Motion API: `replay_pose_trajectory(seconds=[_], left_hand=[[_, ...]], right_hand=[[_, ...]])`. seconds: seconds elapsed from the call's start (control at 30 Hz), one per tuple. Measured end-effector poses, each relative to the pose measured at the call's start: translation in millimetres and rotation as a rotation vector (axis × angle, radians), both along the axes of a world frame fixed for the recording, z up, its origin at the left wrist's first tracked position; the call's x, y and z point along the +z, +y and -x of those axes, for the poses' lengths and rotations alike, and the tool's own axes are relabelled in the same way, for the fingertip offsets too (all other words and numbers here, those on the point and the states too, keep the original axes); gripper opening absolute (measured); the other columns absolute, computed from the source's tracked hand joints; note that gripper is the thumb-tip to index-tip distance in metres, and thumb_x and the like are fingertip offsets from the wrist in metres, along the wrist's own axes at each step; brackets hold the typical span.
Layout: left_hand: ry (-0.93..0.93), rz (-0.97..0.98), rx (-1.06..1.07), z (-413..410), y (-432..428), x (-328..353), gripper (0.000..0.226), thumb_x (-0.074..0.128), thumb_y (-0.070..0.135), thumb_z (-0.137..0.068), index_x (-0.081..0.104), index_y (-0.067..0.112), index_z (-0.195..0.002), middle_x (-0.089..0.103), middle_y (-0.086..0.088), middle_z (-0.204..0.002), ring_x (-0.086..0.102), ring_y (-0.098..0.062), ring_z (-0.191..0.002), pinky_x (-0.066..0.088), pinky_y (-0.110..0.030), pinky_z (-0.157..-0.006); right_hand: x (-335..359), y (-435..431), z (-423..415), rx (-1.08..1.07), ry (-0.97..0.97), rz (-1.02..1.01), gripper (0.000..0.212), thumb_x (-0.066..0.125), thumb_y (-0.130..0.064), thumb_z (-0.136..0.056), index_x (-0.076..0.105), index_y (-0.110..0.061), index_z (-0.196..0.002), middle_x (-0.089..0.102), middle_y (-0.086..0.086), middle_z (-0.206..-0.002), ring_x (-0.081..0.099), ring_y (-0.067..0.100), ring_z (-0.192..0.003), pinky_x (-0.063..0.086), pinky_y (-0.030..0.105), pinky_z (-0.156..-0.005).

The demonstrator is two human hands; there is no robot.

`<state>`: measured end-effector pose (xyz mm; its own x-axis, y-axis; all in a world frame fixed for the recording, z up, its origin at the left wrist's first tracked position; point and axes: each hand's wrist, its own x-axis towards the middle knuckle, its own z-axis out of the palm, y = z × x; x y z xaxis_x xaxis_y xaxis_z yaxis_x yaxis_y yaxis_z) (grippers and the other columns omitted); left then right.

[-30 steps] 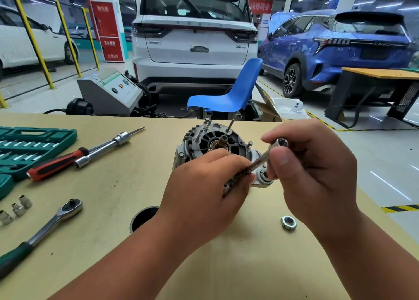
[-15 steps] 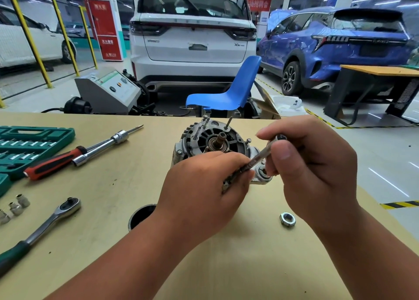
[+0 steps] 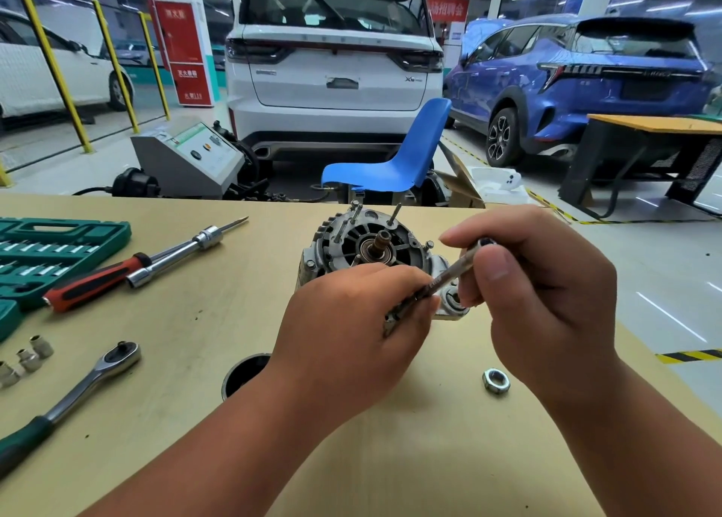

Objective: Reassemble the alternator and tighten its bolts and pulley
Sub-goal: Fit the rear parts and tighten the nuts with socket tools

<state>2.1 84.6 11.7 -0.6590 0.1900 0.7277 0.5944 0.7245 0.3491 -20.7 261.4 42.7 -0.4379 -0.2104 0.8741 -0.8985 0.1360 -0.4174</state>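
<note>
The grey alternator (image 3: 363, 243) stands on the tan table (image 3: 203, 321), its shaft end and several long bolts pointing up. My left hand (image 3: 351, 329) curls against its near side and pinches the lower end of a slim metal socket driver (image 3: 445, 278). My right hand (image 3: 543, 301) pinches the driver's upper end between thumb and fingers, tilted over the alternator's mounting ear (image 3: 451, 301). The driver's tip is hidden under my left fingers. A loose hex nut (image 3: 496, 380) lies on the table below my right hand. The black pulley (image 3: 244, 374) sits left of my left wrist.
A ratchet wrench (image 3: 78, 387), a red-handled driver with extension (image 3: 129, 266), a green socket case (image 3: 43, 251) and three small sockets (image 3: 27, 356) lie at the left. Beyond the table's far edge stand a blue chair (image 3: 398, 161), a grey machine and parked cars.
Both hands keep their hold on the driver and alternator; my right fingers have shifted slightly on the driver's top. The view has moved a little.
</note>
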Motion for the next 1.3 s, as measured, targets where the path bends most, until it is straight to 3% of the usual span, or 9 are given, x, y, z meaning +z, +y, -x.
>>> replay_pose_trajectory(seconds=[0.1,0.2,0.33,0.5,0.67,0.87,1.0,1.17,1.3], left_hand=[[0.017,0.004,0.001,0.5,0.6,0.1,0.013,0.061,0.038,-0.098,0.072,0.032,-0.098,0.055,0.017,-0.074,0.042,-0.006,-0.067,0.043,-0.032,-0.054],[0.032,0.009,0.004,0.3,1.0,1.0,0.014,0.058,0.039,-0.098,0.070,0.033,-0.096,0.047,0.019,-0.074,0.040,-0.008,-0.068,0.039,-0.029,-0.054],[0.026,0.007,0.005,-0.2,0.7,0.7,0.012,0.061,0.037,-0.098,0.072,0.032,-0.096,0.049,0.020,-0.074,0.040,-0.006,-0.067,0.040,-0.030,-0.054],[0.003,0.004,-0.003,0.4,-0.2,-0.2,0.013,0.064,0.036,-0.098,0.075,0.032,-0.102,0.065,0.015,-0.079,0.047,-0.004,-0.069,0.045,-0.033,-0.057],[0.033,0.006,0.001,0.0,0.5,1.1,0.008,0.064,0.034,-0.097,0.072,0.032,-0.097,0.050,0.020,-0.075,0.041,-0.004,-0.068,0.037,-0.027,-0.055],[0.031,-0.002,-0.006,0.2,0.2,0.6,0.016,0.059,0.038,-0.097,0.073,0.031,-0.099,0.052,0.021,-0.076,0.042,-0.003,-0.069,0.039,-0.028,-0.056],[0.022,-0.004,-0.004,-1.2,0.2,0.4,0.013,0.062,0.037,-0.097,0.074,0.031,-0.099,0.060,0.017,-0.077,0.043,-0.003,-0.068,0.040,-0.028,-0.056],[0.027,-0.006,0.002,-0.4,0.2,0.4,0.008,0.066,0.034,-0.096,0.073,0.031,-0.097,0.051,0.021,-0.076,0.042,-0.005,-0.068,0.038,-0.027,-0.055],[0.028,-0.008,0.004,-0.9,0.5,1.1,0.008,0.067,0.033,-0.096,0.074,0.031,-0.097,0.051,0.022,-0.076,0.041,-0.003,-0.068,0.037,-0.026,-0.055]], right_hand=[[1.7,-1.2,-1.2,-0.024,0.004,0.003,0.033,0.051,-0.047,-0.107,0.067,-0.018,-0.104,0.061,-0.013,-0.081,0.060,0.022,-0.061,0.045,0.030,-0.058],[1.6,-2.4,-1.9,-0.020,0.002,0.006,0.033,0.053,-0.048,-0.107,0.065,-0.017,-0.102,0.061,-0.015,-0.083,0.059,0.023,-0.060,0.046,0.032,-0.057],[0.3,-0.9,-1.7,-0.007,0.008,0.003,0.032,0.051,-0.047,-0.107,0.067,-0.019,-0.110,0.059,-0.007,-0.078,0.058,0.025,-0.060,0.045,0.035,-0.057],[-0.1,0.0,-0.7,-0.011,0.007,-0.009,0.023,0.049,-0.030,-0.106,0.068,-0.019,-0.110,0.060,0.000,-0.076,0.057,0.025,-0.060,0.044,0.035,-0.057],[1.2,-1.3,-1.3,-0.023,0.003,0.008,0.033,0.052,-0.047,-0.107,0.066,-0.017,-0.103,0.061,-0.013,-0.082,0.060,0.020,-0.061,0.045,0.027,-0.059],[0.9,-3.0,-1.5,-0.001,-0.001,0.013,0.032,0.054,-0.047,-0.106,0.064,-0.017,-0.100,0.059,-0.010,-0.082,0.059,0.023,-0.060,0.046,0.036,-0.055],[0.0,-2.0,-1.3,0.006,0.004,0.012,0.033,0.052,-0.047,-0.107,0.065,-0.017,-0.103,0.060,-0.010,-0.082,0.059,0.023,-0.060,0.045,0.034,-0.055],[-2.7,0.1,0.5,0.001,0.006,-0.014,0.021,0.052,-0.031,-0.105,0.068,-0.021,-0.113,0.058,0.003,-0.075,0.056,0.027,-0.060,0.044,0.039,-0.056],[-2.0,0.0,0.7,-0.006,0.016,-0.012,0.030,0.049,-0.043,-0.108,0.068,-0.019,-0.111,0.059,-0.002,-0.076,0.058,0.024,-0.061,0.045,0.036,-0.056]])
